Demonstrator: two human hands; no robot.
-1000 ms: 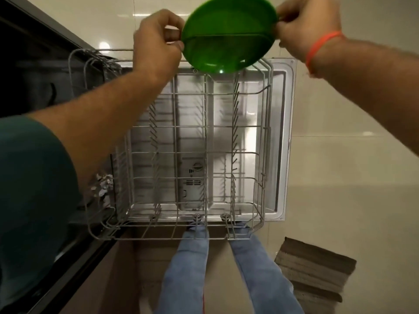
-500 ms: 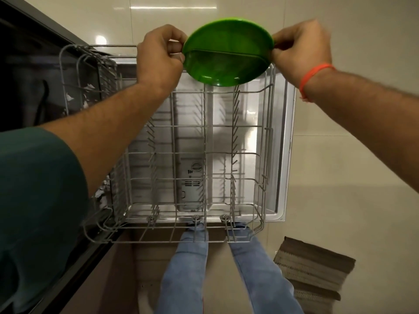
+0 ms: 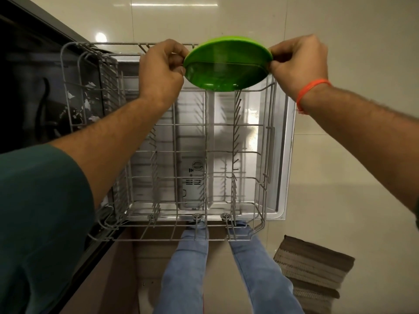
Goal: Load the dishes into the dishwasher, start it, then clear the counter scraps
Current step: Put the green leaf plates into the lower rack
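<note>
A round green plate hangs tilted over the far end of the grey wire dishwasher rack, which is pulled out above the open steel door. My left hand pinches the plate's left rim and my right hand, with an orange band on the wrist, pinches its right rim. The plate's lower edge is level with the tops of the far tines; whether it touches them I cannot tell. No other dish sits in the rack.
The dark dishwasher cavity lies to the left, with white scraps showing through the rack's side. A striped brown mat lies on the pale tiled floor at the lower right. My legs in blue jeans stand below the rack's near edge.
Both hands have brought the green plate down and toward me, from above the rack's far edge to the level of the far tines. The grip on both rims is the same.
</note>
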